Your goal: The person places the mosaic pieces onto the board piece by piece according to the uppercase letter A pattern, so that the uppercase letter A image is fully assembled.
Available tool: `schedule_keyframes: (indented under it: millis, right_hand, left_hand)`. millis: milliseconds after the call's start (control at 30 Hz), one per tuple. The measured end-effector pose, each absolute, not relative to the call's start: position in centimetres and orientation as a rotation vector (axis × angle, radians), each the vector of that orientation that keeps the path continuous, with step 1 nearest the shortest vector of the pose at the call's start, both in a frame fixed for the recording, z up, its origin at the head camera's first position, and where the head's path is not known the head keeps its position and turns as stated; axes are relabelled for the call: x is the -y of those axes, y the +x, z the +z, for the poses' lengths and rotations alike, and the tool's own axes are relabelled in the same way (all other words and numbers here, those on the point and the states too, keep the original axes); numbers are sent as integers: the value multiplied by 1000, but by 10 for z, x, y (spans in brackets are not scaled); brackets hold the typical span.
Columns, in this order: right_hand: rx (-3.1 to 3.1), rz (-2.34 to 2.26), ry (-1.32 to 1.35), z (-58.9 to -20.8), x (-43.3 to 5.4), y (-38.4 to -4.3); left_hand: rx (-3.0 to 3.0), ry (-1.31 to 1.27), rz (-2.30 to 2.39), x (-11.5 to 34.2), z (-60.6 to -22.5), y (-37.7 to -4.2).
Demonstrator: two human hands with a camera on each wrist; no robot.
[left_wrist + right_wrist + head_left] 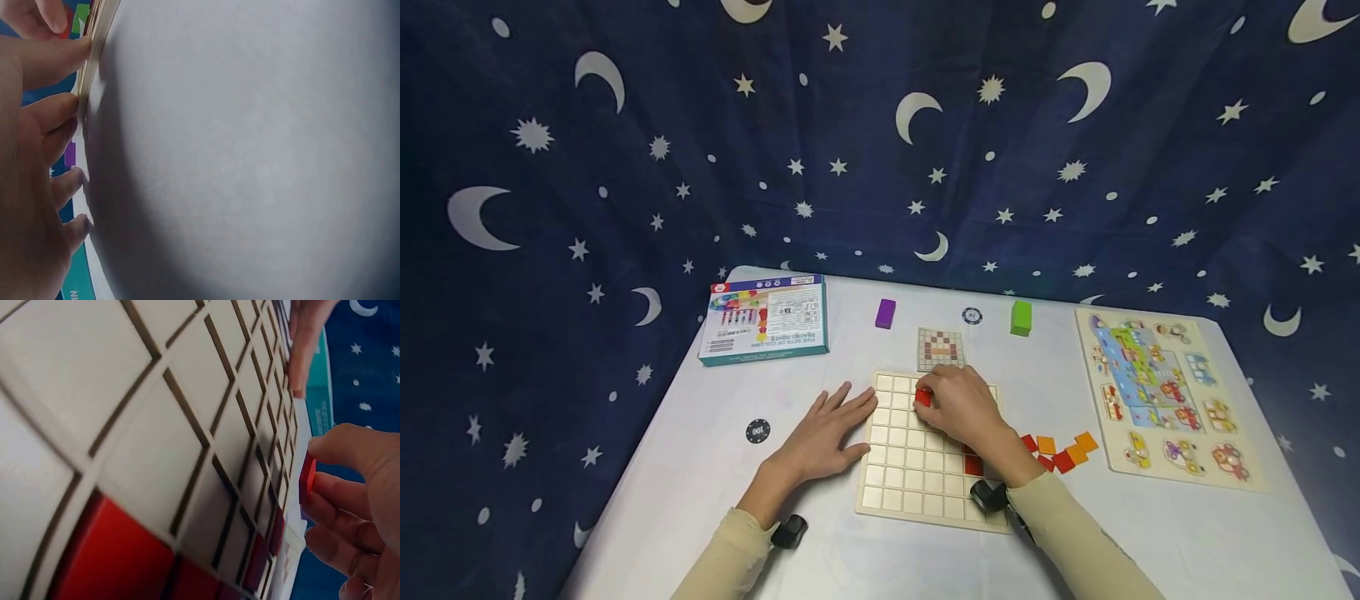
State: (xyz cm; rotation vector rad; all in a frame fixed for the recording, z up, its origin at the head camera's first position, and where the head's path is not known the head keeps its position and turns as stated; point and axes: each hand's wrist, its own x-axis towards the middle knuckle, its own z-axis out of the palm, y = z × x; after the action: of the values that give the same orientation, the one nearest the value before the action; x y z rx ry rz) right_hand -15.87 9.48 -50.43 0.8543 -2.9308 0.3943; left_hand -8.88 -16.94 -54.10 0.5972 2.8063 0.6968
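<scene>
My right hand (962, 404) pinches a red square tile (922, 397) between thumb and fingers over the far part of a wooden grid board (892, 477). In the right wrist view the tile (307, 478) is held on edge, close above the grid. Several red tiles (115, 556) lie in cells along the board's right side, partly hidden under my right arm in the head view. My left hand (820, 437) rests with fingers extended at the board's left edge, its thumb and index finger touching the rim (94, 53). A pattern card (940, 348) lies just beyond the board.
Loose red and orange tiles (1063, 461) lie right of the board. Further right is a picture puzzle board (1105, 400). A box (767, 321) lies back left. A purple block (885, 313), a green block (1021, 318) and two poker chips (757, 431) are on the white table.
</scene>
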Motion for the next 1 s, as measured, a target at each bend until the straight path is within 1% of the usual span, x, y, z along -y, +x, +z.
schedule_keyframes:
  millis: [667, 1000]
  right_hand:
    - [2919, 362, 882, -518, -91, -156]
    - [2959, 406, 780, -510, -109, -151]
  left_hand:
    - [-2796, 608, 689, 167, -540, -90]
    - [-2792, 587, 690, 170, -541, -90]
